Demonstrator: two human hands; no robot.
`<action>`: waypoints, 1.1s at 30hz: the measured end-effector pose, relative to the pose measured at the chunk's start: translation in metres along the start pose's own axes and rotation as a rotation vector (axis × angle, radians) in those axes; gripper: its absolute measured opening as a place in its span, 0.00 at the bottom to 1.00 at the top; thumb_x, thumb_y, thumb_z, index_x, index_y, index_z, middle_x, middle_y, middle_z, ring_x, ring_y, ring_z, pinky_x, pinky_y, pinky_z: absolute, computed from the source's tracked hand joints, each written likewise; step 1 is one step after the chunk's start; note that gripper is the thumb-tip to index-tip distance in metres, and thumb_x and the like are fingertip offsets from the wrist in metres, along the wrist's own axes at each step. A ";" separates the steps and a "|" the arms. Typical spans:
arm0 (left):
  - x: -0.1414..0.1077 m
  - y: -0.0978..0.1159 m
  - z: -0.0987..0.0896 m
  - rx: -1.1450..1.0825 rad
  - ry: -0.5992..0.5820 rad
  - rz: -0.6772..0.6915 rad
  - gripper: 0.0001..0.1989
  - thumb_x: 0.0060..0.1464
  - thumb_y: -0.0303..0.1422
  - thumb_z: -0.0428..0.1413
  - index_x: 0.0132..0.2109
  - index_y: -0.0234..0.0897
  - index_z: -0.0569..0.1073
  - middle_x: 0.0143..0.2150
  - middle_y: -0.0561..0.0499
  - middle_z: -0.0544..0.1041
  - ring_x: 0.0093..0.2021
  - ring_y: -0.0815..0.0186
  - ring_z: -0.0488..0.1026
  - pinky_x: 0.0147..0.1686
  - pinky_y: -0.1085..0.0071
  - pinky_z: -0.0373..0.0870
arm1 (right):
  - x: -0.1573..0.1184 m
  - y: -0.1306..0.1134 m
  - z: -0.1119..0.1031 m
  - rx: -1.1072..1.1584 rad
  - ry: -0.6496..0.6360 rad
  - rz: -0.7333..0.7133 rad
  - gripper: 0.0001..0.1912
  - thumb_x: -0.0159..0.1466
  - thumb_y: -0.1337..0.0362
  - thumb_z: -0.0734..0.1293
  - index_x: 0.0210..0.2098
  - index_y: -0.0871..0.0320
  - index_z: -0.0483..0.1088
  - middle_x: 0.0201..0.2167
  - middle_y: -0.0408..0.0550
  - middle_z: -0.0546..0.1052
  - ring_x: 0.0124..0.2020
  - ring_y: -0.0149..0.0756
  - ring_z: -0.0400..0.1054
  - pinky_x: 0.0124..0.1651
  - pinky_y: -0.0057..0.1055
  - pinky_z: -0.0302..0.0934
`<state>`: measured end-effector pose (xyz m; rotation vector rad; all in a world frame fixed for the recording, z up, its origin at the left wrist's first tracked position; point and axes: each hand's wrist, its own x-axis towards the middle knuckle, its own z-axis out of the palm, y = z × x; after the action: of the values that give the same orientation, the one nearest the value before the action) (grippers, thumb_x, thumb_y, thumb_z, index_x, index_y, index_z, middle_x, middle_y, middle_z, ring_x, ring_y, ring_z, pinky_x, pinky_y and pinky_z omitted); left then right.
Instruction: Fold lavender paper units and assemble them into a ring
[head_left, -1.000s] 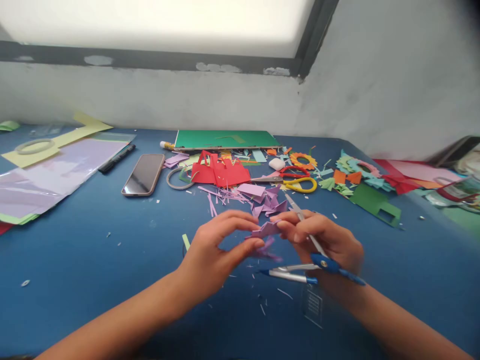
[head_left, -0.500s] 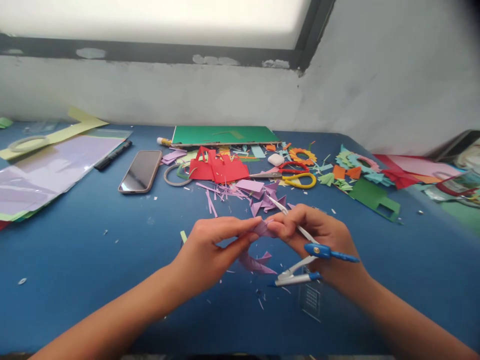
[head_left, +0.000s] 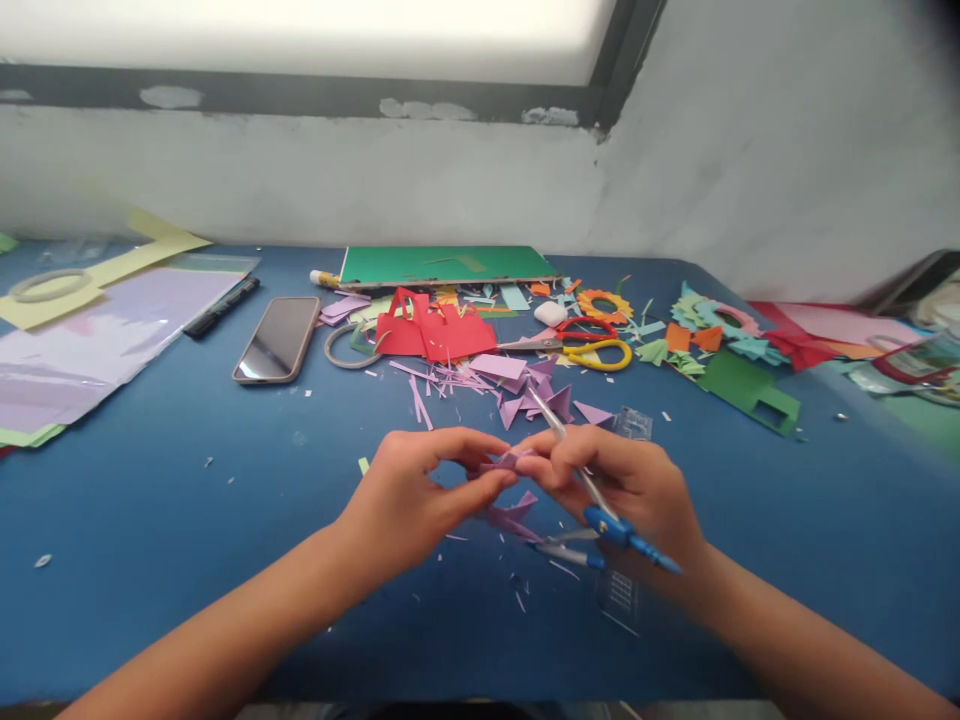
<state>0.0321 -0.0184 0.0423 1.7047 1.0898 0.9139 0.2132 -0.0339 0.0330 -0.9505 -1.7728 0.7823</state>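
The blue-and-metal compass (head_left: 609, 526) slants more steeply than a moment ago across the right hand (head_left: 630, 478), slender, tapering away. That grip and the left hand (head_left: 416, 490) pinch a creased purple paper (head_left: 507, 461) between them — long axis seemingly crosswise, though mostly hidden — with angular purple scraps (head_left: 558, 402) beyond.

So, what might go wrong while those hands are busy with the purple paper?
The right hand also holds an opened compass, which might snag the purple paper or poke the left hand close by. The purple paper is pinched between both hands, so too hard a squeeze could crease it. If dropped, it might get mixed up with the loose purple scraps just beyond the hands.
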 end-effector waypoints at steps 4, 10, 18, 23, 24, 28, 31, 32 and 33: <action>0.000 -0.010 -0.007 0.106 -0.059 0.220 0.06 0.46 0.29 0.61 0.33 0.42 0.79 0.31 0.49 0.79 0.34 0.62 0.73 0.40 0.70 0.67 | -0.004 -0.001 0.002 -0.011 0.019 -0.155 0.11 0.56 0.74 0.67 0.24 0.56 0.60 0.31 0.41 0.76 0.31 0.27 0.72 0.33 0.23 0.68; 0.000 -0.011 -0.010 0.243 -0.057 0.388 0.08 0.50 0.27 0.57 0.38 0.42 0.78 0.32 0.49 0.80 0.35 0.64 0.74 0.40 0.72 0.67 | 0.000 0.000 -0.005 -0.131 -0.003 -0.314 0.12 0.56 0.73 0.68 0.25 0.55 0.59 0.33 0.41 0.76 0.32 0.28 0.72 0.37 0.26 0.68; 0.012 -0.010 -0.016 -0.054 0.309 0.100 0.04 0.46 0.30 0.61 0.33 0.39 0.78 0.28 0.52 0.78 0.28 0.67 0.72 0.31 0.74 0.68 | 0.021 0.030 -0.033 -0.582 -0.005 0.033 0.30 0.65 0.44 0.45 0.25 0.56 0.65 0.22 0.45 0.71 0.25 0.32 0.66 0.27 0.29 0.59; 0.025 -0.019 -0.025 -0.320 0.308 -0.014 0.07 0.46 0.33 0.60 0.35 0.36 0.76 0.24 0.54 0.74 0.23 0.72 0.67 0.23 0.78 0.63 | 0.030 0.037 -0.044 -0.789 -0.010 0.154 0.36 0.63 0.39 0.40 0.16 0.57 0.59 0.19 0.49 0.67 0.22 0.34 0.61 0.27 0.31 0.52; 0.027 -0.021 -0.026 -0.341 0.306 -0.019 0.09 0.46 0.33 0.60 0.36 0.36 0.76 0.24 0.54 0.74 0.23 0.73 0.67 0.22 0.79 0.62 | 0.030 0.036 -0.043 -0.821 -0.045 0.190 0.36 0.63 0.39 0.42 0.15 0.57 0.59 0.17 0.48 0.65 0.20 0.34 0.60 0.26 0.30 0.50; 0.033 -0.025 -0.027 -0.410 0.295 -0.024 0.10 0.47 0.36 0.59 0.36 0.35 0.75 0.22 0.56 0.69 0.19 0.76 0.62 0.18 0.81 0.56 | 0.023 0.030 -0.029 -0.876 -0.297 0.305 0.31 0.59 0.42 0.57 0.12 0.58 0.61 0.12 0.45 0.64 0.14 0.30 0.56 0.20 0.28 0.42; 0.033 -0.025 -0.026 -0.448 0.276 -0.033 0.10 0.47 0.36 0.58 0.36 0.34 0.73 0.22 0.57 0.67 0.20 0.76 0.62 0.18 0.81 0.56 | 0.016 0.026 -0.011 -0.849 -0.449 0.326 0.23 0.56 0.46 0.65 0.16 0.57 0.66 0.14 0.44 0.68 0.17 0.31 0.61 0.19 0.25 0.42; 0.032 -0.025 -0.026 -0.454 0.270 -0.036 0.10 0.47 0.36 0.58 0.35 0.34 0.73 0.22 0.57 0.67 0.20 0.76 0.62 0.18 0.81 0.56 | 0.016 0.025 -0.008 -0.836 -0.476 0.327 0.20 0.55 0.47 0.66 0.18 0.57 0.68 0.16 0.43 0.70 0.18 0.31 0.63 0.19 0.25 0.43; 0.032 -0.024 -0.026 -0.458 0.264 -0.039 0.10 0.47 0.36 0.58 0.35 0.34 0.73 0.23 0.57 0.67 0.20 0.76 0.62 0.18 0.81 0.56 | 0.016 0.023 -0.007 -0.825 -0.491 0.331 0.18 0.54 0.47 0.67 0.22 0.56 0.70 0.17 0.42 0.71 0.19 0.31 0.64 0.20 0.24 0.45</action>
<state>0.0134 0.0242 0.0318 1.2070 0.9821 1.2780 0.2217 -0.0077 0.0232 -1.7343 -2.4792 0.4883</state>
